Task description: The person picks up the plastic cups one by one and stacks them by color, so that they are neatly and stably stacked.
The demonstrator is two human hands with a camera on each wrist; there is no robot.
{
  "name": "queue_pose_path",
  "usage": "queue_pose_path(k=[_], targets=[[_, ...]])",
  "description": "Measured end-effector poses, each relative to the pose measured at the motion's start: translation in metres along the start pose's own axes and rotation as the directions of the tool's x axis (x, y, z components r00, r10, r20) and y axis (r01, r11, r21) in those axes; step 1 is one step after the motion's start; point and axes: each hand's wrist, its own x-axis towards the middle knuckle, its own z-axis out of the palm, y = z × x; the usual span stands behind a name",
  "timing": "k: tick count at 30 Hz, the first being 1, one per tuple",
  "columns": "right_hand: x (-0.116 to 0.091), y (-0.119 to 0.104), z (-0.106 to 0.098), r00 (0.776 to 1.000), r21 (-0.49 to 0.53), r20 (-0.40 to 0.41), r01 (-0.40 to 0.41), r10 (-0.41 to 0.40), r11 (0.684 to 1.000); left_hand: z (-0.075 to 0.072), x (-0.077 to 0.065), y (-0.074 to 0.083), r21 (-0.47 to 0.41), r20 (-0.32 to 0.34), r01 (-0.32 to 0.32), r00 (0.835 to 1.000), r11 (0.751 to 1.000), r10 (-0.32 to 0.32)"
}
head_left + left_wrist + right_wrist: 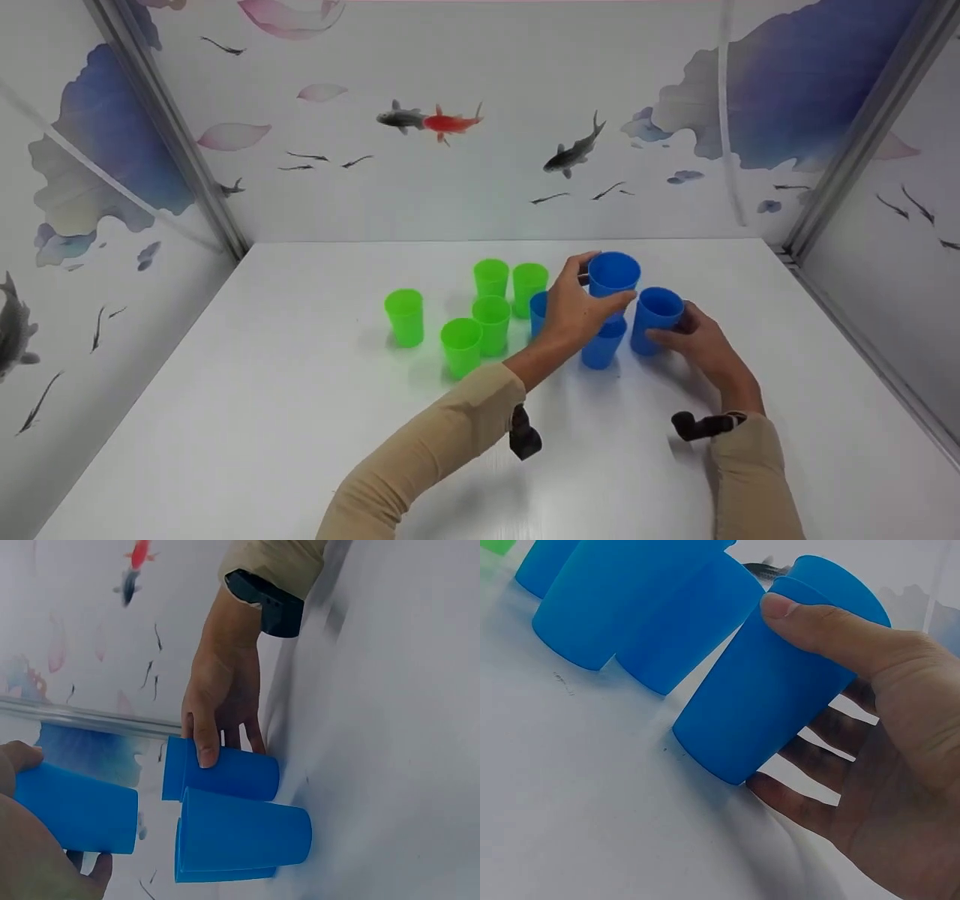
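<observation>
My left hand (574, 311) grips a blue cup (613, 274) between thumb and fingers; in the left wrist view this cup (79, 810) is apart from the others, held up off the table. With its thumb near the rim, my right hand (701, 341) holds another upright blue cup (656, 322), whose base appears to be on the table in the right wrist view. Just left of that cup stands a blue cup (600, 346). One more blue cup (538, 315) is partly covered by my left hand. Behind the right-hand cup, part of a further blue cup (847, 585) shows.
Several green cups stand upright left of the blue ones: a separate green cup (405, 319), a front green cup (461, 349) and others close together behind it. The white table (262, 420) meets a back wall (420, 195) printed with fish and petals.
</observation>
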Motion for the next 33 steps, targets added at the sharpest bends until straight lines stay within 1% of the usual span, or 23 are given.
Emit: queue_pose_path(k=[2, 5, 11, 14, 20, 22, 28, 33], targets=[[0.001, 0.0, 0.001, 1.0, -0.003, -0.001, -0.007, 0.007, 1.0, 0.003, 0.004, 0.001, -0.004, -0.021, 0.004, 1.0, 1.0, -0.004], [0.002, -0.001, 0.002, 1.0, -0.012, 0.001, -0.01, 0.01, 1.0, 0.006, 0.008, 0.001, -0.007, -0.035, 0.0, 0.999, 1.0, 0.0], [0.004, -0.002, 0.002, 0.999, -0.008, -0.004, -0.039, 0.039, 0.999, 0.011, 0.018, -0.001, -0.031, -0.047, -0.027, 0.999, 0.999, 0.025], [0.003, -0.003, 0.002, 0.998, -0.009, -0.004, -0.063, 0.063, 0.998, 0.016, 0.022, -0.001, -0.027, -0.049, -0.027, 0.998, 0.999, 0.025], [0.003, -0.006, 0.001, 0.998, -0.008, -0.009, -0.069, 0.069, 0.998, 0.028, 0.028, 0.0, -0.011, -0.062, -0.031, 0.998, 0.999, 0.031], [0.003, -0.006, 0.0, 0.997, -0.011, -0.011, -0.073, 0.072, 0.997, 0.032, 0.029, 0.002, -0.004, -0.061, -0.032, 0.998, 0.999, 0.032], [0.003, -0.002, -0.001, 0.999, 0.005, -0.004, -0.035, 0.035, 0.999, 0.041, 0.029, 0.008, 0.0, -0.039, -0.042, 0.998, 0.999, 0.042], [0.003, 0.001, -0.002, 1.0, 0.001, 0.004, -0.018, 0.018, 1.0, 0.05, 0.028, 0.01, 0.021, -0.017, -0.015, 1.0, 1.0, 0.015]])
